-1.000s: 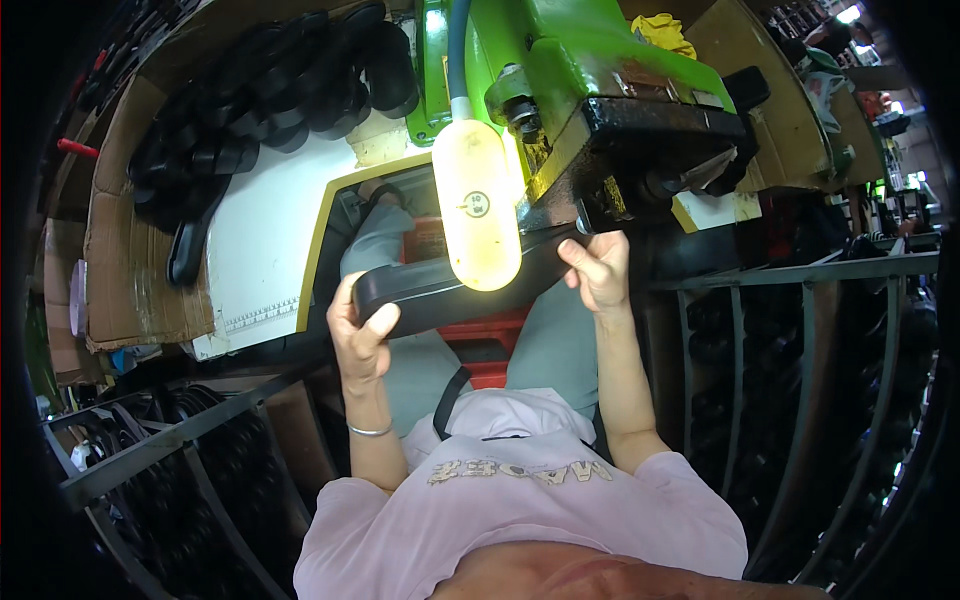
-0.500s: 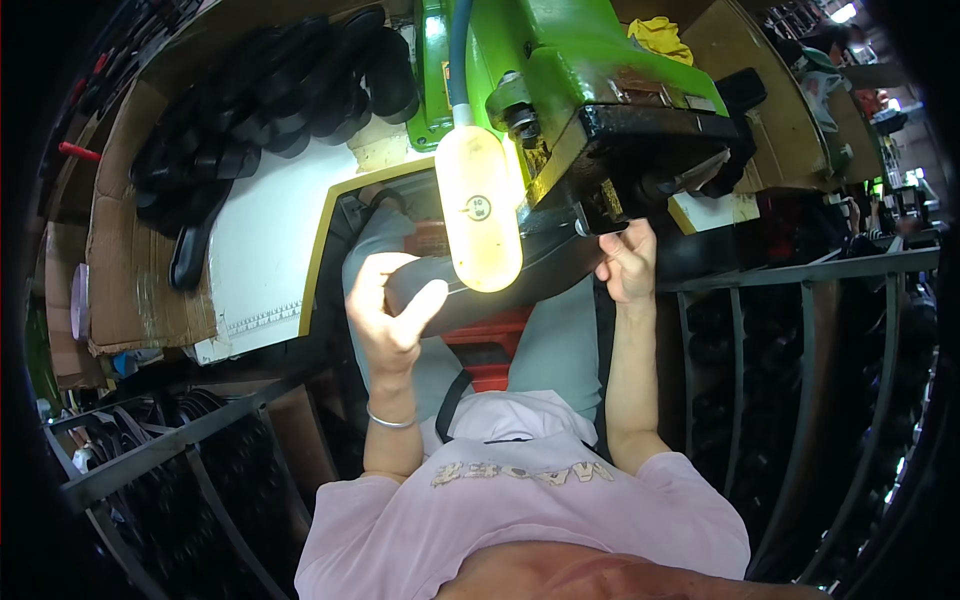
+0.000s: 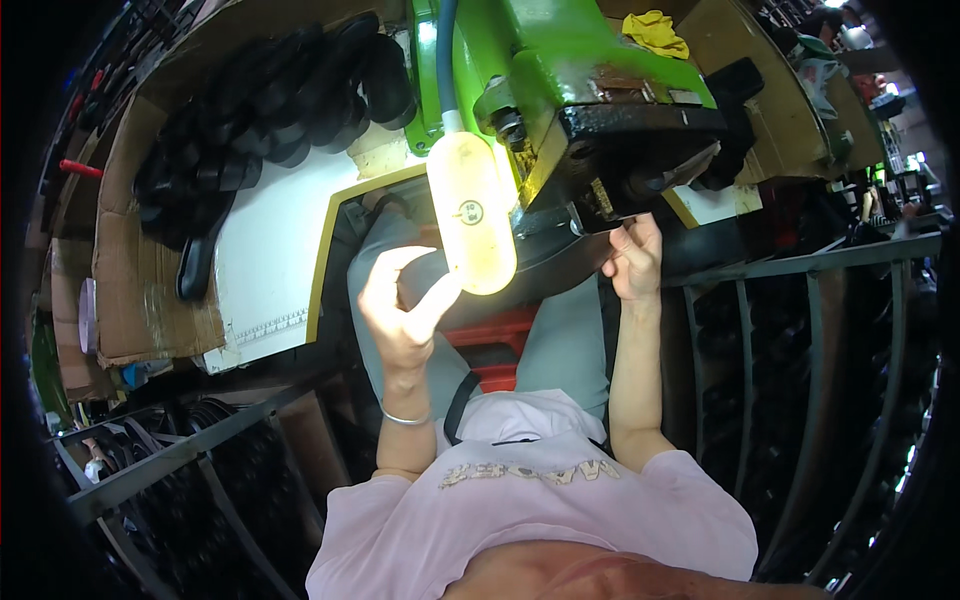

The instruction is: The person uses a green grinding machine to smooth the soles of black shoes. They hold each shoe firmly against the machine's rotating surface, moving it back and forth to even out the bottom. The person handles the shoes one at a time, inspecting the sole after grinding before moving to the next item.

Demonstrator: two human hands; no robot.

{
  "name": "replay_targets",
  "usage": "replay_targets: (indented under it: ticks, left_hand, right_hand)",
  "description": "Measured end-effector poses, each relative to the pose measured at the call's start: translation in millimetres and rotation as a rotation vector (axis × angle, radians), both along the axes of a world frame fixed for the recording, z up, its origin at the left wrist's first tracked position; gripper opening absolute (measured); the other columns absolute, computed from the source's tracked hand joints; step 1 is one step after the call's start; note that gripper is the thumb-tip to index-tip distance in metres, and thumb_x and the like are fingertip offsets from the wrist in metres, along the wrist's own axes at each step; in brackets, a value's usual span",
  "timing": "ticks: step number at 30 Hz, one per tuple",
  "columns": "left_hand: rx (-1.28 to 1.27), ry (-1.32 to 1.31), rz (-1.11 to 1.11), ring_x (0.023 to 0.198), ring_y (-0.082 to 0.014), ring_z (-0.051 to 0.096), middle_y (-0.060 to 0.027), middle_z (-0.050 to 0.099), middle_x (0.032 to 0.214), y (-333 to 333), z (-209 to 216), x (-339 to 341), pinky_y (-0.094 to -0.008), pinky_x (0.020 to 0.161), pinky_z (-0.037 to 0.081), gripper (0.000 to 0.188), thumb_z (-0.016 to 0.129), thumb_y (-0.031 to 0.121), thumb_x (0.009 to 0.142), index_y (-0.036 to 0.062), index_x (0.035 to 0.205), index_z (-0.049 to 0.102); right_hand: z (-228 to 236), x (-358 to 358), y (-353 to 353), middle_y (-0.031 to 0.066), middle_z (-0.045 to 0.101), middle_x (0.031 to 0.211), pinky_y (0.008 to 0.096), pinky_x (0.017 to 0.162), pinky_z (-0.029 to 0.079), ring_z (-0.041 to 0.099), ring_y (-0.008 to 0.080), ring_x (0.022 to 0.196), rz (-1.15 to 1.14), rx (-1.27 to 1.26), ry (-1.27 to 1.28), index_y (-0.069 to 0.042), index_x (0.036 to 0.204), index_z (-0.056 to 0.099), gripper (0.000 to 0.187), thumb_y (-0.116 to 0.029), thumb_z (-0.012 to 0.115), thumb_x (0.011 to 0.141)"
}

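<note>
A long dark shoe sole [image 3: 565,265] spans the space between my hands, its right part up against the working head of a green machine [image 3: 580,60]. My left hand [image 3: 402,318] is closed round the sole's left end, with the thumb towards the lamp. My right hand [image 3: 634,262] pinches at the sole's right end, close under the black machine head [image 3: 640,135]. An oval lit lamp [image 3: 474,220] hangs in front and hides part of the sole. Where the sole meets the machine is mostly in shadow.
Several black soles [image 3: 290,95] are piled in a cardboard box [image 3: 150,300] on the left, beside a white tabletop [image 3: 265,260] with a yellow edge. Metal racks stand at both sides, including a right rail [image 3: 800,262]. A yellow cloth [image 3: 655,34] lies atop the machine.
My left hand has moved slightly right, towards the lamp and machine, with the sole's left end. My right hand stays by the machine head. The view has shifted a little.
</note>
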State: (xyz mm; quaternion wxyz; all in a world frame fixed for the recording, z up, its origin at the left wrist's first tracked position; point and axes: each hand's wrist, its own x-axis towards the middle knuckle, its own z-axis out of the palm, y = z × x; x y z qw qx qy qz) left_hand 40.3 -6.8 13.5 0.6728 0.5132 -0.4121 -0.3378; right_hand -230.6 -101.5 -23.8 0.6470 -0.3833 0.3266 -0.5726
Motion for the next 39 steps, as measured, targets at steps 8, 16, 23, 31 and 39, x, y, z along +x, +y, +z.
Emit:
replay_targets:
  ticks: [8, 16, 23, 31, 39]
  left_hand:
    - [0.103, 0.37, -0.025, 0.075, -0.0115, 0.059, -0.0061, 0.064, 0.086, 22.4, -20.6, 44.1, -0.0239, 0.073, 0.049, 0.026, 0.07, 0.005, 0.075, -0.0035, 0.099, 0.063]
    - [0.393, 0.089, -0.451, 0.086, -0.014, 0.061, -0.0046, 0.064, 0.094, 50.3, -54.7, 81.4, -0.0276, 0.08, 0.048, 0.03, 0.076, 0.01, 0.076, -0.0007, 0.101, 0.063]
    - [0.35, -0.618, -0.32, 0.072, -0.0192, 0.06, -0.0075, 0.061, 0.079, -9.3, -10.1, -8.6, -0.0303, 0.068, 0.048, 0.034, 0.082, 0.025, 0.073, 0.0021, 0.092, 0.066]
    - [0.045, -0.762, -0.227, 0.071, -0.0129, 0.058, -0.0007, 0.055, 0.073, -34.4, 7.0, -26.7, -0.0264, 0.066, 0.048, 0.024, 0.084, 0.017, 0.072, 0.0072, 0.089, 0.07]
    - [0.296, -0.398, -0.37, 0.075, -0.0136, 0.068, -0.0105, 0.073, 0.086, -15.3, -5.0, 2.5, -0.0286, 0.074, 0.053, 0.032, 0.082, 0.012, 0.073, -0.0018, 0.1, 0.07]
  right_hand:
    - [0.0, 42.1, 16.7, 0.0075, 0.064, 0.095, 0.0181, 0.038, 0.04, 0.06, 0.0091, 0.069, 0.084, 0.072, 0.043, 0.0, 0.117, 0.049, 0.043, 0.0, 0.071, 0.08]
    - [1.0, 61.9, 22.3, 0.0054, 0.065, 0.089, 0.0231, 0.068, 0.051, 0.061, 0.0099, 0.079, 0.076, -0.19, 0.266, 0.001, 0.105, 0.055, 0.038, -0.009, 0.08, 0.078]
    - [11.2, 60.1, 27.7, 0.0051, 0.066, 0.088, 0.0223, 0.07, 0.049, 0.061, 0.0093, 0.08, 0.071, -0.215, 0.354, 0.0, 0.104, 0.056, 0.034, -0.004, 0.078, 0.079]
    - [0.4, 36.5, 15.8, 0.005, 0.065, 0.089, 0.0166, 0.046, 0.041, 0.056, 0.0056, 0.063, -0.009, -0.047, 0.064, -0.001, 0.104, 0.054, 0.03, -0.004, 0.074, 0.081]
    - [5.5, 62.2, 34.7, 0.006, 0.066, 0.087, 0.0207, 0.049, 0.047, 0.059, 0.0068, 0.064, 0.133, -0.026, 0.237, 0.001, 0.103, 0.058, 0.029, -0.002, 0.075, 0.08]
